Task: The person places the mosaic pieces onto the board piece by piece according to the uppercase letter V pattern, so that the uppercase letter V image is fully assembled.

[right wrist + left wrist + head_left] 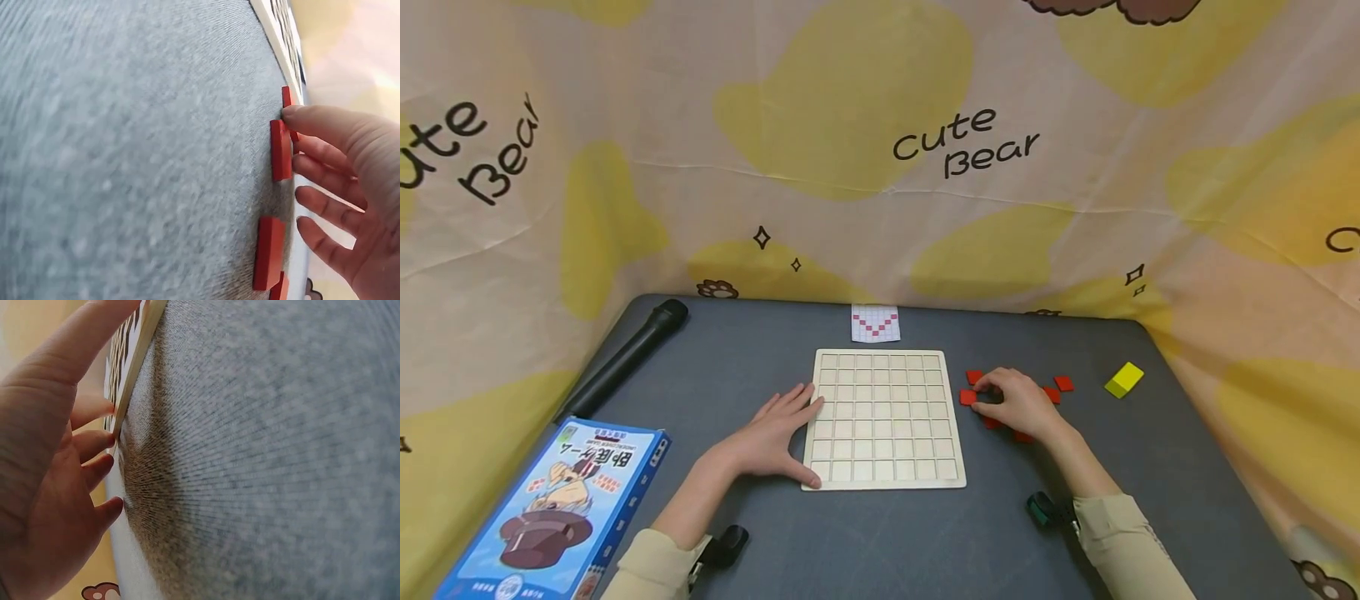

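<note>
A pale square grid board (pixel 886 478) lies flat on the table. My left hand (pixel 778 437) rests at its left side with fingers spread; the thumb touches the lower left corner. In the left wrist view that hand (pixel 56 481) has its fingertips along the board's edge (pixel 134 369). Right of the board, my right hand (pixel 1018 404) holds thumb and index finger at opposite edges of a flat red square tile (pixel 967 397). In the right wrist view the thumb of the right hand (pixel 356 181) meets a red tile (pixel 286 97); other red tiles (pixel 269 253) lie nearby.
A small card with a red pattern (pixel 875 324) lies behind the board. A yellow block (pixel 1124 380) stands at the right. More red tiles (pixel 1063 383) lie around the right hand. On the left are a black microphone (pixel 632 354) and a blue box (pixel 557 508).
</note>
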Action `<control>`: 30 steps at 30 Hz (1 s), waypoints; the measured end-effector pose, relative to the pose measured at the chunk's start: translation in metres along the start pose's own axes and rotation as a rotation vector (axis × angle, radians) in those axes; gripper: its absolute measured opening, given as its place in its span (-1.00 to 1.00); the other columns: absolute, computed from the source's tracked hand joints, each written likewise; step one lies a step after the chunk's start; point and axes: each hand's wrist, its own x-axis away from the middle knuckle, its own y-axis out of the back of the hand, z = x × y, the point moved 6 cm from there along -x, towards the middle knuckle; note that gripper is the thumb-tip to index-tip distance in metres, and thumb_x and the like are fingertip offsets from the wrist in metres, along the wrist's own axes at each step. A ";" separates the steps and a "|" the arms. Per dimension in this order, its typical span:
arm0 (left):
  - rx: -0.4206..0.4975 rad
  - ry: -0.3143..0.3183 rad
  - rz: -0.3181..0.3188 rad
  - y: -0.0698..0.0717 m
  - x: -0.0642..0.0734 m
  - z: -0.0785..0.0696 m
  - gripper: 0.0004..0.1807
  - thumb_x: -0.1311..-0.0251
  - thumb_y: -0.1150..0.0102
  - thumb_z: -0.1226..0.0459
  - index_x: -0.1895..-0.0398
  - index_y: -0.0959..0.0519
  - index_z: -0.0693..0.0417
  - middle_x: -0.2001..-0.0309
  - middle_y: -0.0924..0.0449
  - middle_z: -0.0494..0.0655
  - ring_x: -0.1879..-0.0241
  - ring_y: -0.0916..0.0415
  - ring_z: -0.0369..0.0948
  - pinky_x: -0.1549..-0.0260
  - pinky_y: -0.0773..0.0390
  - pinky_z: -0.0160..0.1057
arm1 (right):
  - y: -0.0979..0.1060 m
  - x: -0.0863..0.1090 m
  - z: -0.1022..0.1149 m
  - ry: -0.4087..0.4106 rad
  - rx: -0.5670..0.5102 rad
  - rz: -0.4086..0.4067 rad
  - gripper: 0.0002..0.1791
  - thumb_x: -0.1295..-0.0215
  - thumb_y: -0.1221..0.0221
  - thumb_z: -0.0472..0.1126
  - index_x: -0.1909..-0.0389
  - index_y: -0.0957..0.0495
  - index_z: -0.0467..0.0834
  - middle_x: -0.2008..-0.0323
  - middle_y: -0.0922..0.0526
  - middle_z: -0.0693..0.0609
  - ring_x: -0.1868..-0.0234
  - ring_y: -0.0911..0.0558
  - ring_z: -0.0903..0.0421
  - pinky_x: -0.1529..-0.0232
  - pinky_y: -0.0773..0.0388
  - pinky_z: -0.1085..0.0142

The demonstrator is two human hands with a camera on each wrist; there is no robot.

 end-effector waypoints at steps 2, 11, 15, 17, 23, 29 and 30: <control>0.002 0.004 0.005 0.000 0.000 0.000 0.34 0.30 -0.45 -0.33 -0.50 -0.11 0.18 -0.53 0.13 0.17 -0.50 0.22 0.10 -0.38 0.16 0.21 | 0.001 0.000 0.001 -0.002 -0.003 -0.018 -0.70 -0.10 -0.42 -0.05 0.20 -0.66 -0.10 0.24 -0.63 0.06 0.18 -0.55 0.04 0.06 -0.52 0.05; 0.031 0.020 0.031 -0.003 -0.001 0.002 0.35 0.29 -0.44 -0.33 -0.52 -0.06 0.15 -0.54 0.18 0.16 -0.51 0.25 0.08 -0.39 0.21 0.20 | -0.001 0.001 0.029 0.023 -0.113 -0.060 -0.72 -0.10 -0.42 -0.02 0.21 -0.68 -0.04 0.28 -0.64 0.09 0.25 -0.53 0.08 0.17 -0.50 0.15; 0.038 0.020 0.032 -0.002 -0.001 0.002 0.35 0.29 -0.45 -0.32 -0.52 -0.06 0.15 -0.54 0.18 0.16 -0.51 0.25 0.08 -0.39 0.22 0.20 | -0.011 0.004 0.051 0.059 -0.165 -0.036 -0.76 -0.09 -0.42 -0.05 0.23 -0.68 -0.02 0.34 -0.61 0.11 0.30 -0.51 0.11 0.25 -0.48 0.24; 0.040 0.019 0.031 -0.002 -0.001 0.002 0.35 0.29 -0.46 -0.32 -0.52 -0.06 0.15 -0.54 0.18 0.16 -0.51 0.24 0.07 -0.39 0.22 0.20 | -0.016 0.006 0.062 0.077 -0.179 -0.024 -0.77 -0.10 -0.41 -0.06 0.24 -0.67 -0.01 0.36 -0.60 0.15 0.32 -0.51 0.13 0.29 -0.47 0.29; 0.045 0.023 0.030 -0.001 -0.003 0.004 0.35 0.30 -0.47 -0.31 -0.53 -0.06 0.13 -0.54 0.19 0.14 -0.51 0.25 0.06 -0.39 0.23 0.21 | -0.029 0.012 0.091 0.121 -0.207 0.011 -0.78 -0.07 -0.43 -0.06 0.26 -0.66 0.03 0.35 -0.60 0.17 0.33 -0.51 0.15 0.31 -0.48 0.33; 0.048 0.022 0.034 -0.002 -0.003 0.004 0.35 0.30 -0.47 -0.31 -0.53 -0.05 0.11 -0.55 0.20 0.12 -0.52 0.25 0.05 -0.39 0.24 0.22 | -0.041 0.016 0.110 0.150 -0.129 0.014 -0.77 -0.05 -0.44 -0.01 0.28 -0.65 0.07 0.35 -0.58 0.21 0.32 -0.46 0.24 0.28 -0.47 0.35; 0.049 0.022 0.035 -0.002 -0.003 0.004 0.34 0.30 -0.47 -0.31 -0.53 -0.05 0.11 -0.55 0.20 0.12 -0.52 0.26 0.05 -0.38 0.24 0.22 | -0.043 0.017 0.113 0.153 -0.112 0.009 -0.77 -0.05 -0.43 0.00 0.29 -0.64 0.08 0.37 -0.57 0.23 0.32 -0.45 0.25 0.29 -0.47 0.35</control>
